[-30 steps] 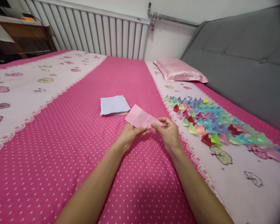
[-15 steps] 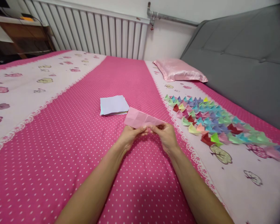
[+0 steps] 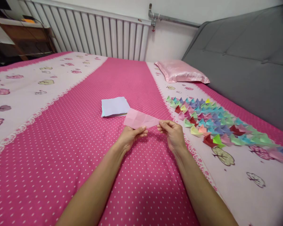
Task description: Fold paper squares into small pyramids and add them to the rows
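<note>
A creased pink paper sheet [image 3: 139,119] is held just above the pink dotted bedspread [image 3: 68,147]. My left hand [image 3: 130,137] pinches its near left edge. My right hand [image 3: 172,133] pinches its right end with thumb and fingers closed. Just behind the sheet lies a small stack of pale lilac paper [image 3: 114,106]. To the right, a patch of many folded coloured paper pieces [image 3: 209,122] lies in rows on the pale border of the bed.
A pink satin pillow [image 3: 180,71] rests at the head of the bed beside the grey padded headboard [image 3: 245,59]. A white radiator [image 3: 94,31] lines the far wall, with a wooden table [image 3: 25,37] at far left.
The pink sheet has dropped and flattened slightly. My right hand has slid from near the middle out to the sheet's right end, and the two hands are now further apart.
</note>
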`<state>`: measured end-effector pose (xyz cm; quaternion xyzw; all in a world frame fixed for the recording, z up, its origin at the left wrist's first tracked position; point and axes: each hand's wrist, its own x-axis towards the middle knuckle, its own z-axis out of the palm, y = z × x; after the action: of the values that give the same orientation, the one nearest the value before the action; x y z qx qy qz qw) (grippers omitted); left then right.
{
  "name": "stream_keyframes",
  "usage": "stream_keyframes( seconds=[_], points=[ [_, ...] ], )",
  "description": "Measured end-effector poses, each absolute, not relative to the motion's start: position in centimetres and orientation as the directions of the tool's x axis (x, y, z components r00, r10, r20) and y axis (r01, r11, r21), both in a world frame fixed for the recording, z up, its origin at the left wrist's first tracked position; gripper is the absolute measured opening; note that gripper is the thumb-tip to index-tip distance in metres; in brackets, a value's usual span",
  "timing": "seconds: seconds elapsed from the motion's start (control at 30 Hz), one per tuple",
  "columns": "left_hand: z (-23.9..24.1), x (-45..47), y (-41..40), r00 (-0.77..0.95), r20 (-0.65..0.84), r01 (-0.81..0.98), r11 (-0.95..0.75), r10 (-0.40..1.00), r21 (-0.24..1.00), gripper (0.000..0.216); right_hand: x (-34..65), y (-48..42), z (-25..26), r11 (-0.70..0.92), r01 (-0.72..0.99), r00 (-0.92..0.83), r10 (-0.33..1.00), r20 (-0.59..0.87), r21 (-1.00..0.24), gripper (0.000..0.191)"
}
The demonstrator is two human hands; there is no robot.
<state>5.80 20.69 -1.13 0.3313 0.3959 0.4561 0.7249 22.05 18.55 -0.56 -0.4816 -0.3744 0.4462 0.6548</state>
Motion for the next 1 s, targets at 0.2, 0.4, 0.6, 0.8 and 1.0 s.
stream_keyframes(
  seconds=[0.2,0.4,0.6,0.8,1.0],
  points=[
    [-1.1,5.8,20.9,0.288,-0.307,-0.420,0.407,0.907,0.811,0.007,22.0,18.7,-0.5,0.132,-0.267,0.346,0.938,0.033,-0.955,0.020],
    [-0.9,5.8,20.7,0.353,-0.261,-0.414,0.400,0.898,0.818,0.015,22.2,18.8,-0.7,0.114,-0.299,0.370,0.929,-0.005,-0.947,0.025],
    [-0.5,5.6,20.7,0.386,-0.280,-0.408,0.435,0.879,0.803,0.013,22.3,18.9,-1.0,0.076,-0.343,0.346,0.937,-0.050,-0.936,0.028],
    [0.2,4.9,20.0,0.604,-0.100,-0.581,0.523,0.790,0.624,0.009,22.3,18.9,-1.1,-0.001,-0.431,0.284,0.949,-0.137,-0.902,0.030],
    [1.0,5.1,19.1,0.697,0.045,-0.609,0.558,0.715,0.564,0.050,22.2,19.2,-1.2,-0.026,-0.454,0.199,0.971,-0.130,-0.891,0.031]
  ],
)
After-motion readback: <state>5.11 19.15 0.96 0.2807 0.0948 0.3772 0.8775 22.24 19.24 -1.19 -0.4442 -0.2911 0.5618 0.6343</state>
